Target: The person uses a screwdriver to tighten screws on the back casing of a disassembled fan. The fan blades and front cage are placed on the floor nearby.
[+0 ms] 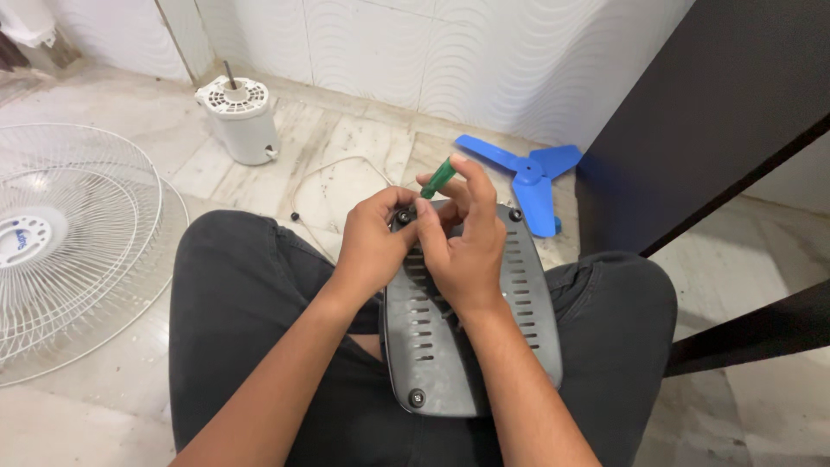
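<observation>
Base: dark grey slotted plastic plate, lying across the person's lap on black trousers, far end tipped up toward the hands; the lap serves as a bench, so the corner being worked on faces the camera
Left hand: wrapped over the base's far left corner, fingers curled together and gripping the edge just beside a round foot; this grip steadies the plate
Right hand: fingers closed around a green screwdriver, thumb and fingertips pinching the handle, palm over the top of the base
Screwdriver: green handle slants up and away from the corner by the left thumb; tip hidden behind the fingers, so contact with a screw cannot be told
Feet: one round dark foot at the near end, another at the far right corner
Blade: blue three-winged fan blade, flat on the floor beyond the right knee, well apart from the hands
Motor: white housing with its shaft up, standing near the wall
Grille: white wire guard lying flat at the left
Cord: thin white lead looping on the tiles between motor and knees
Furniture: dark panel at the right
</observation>
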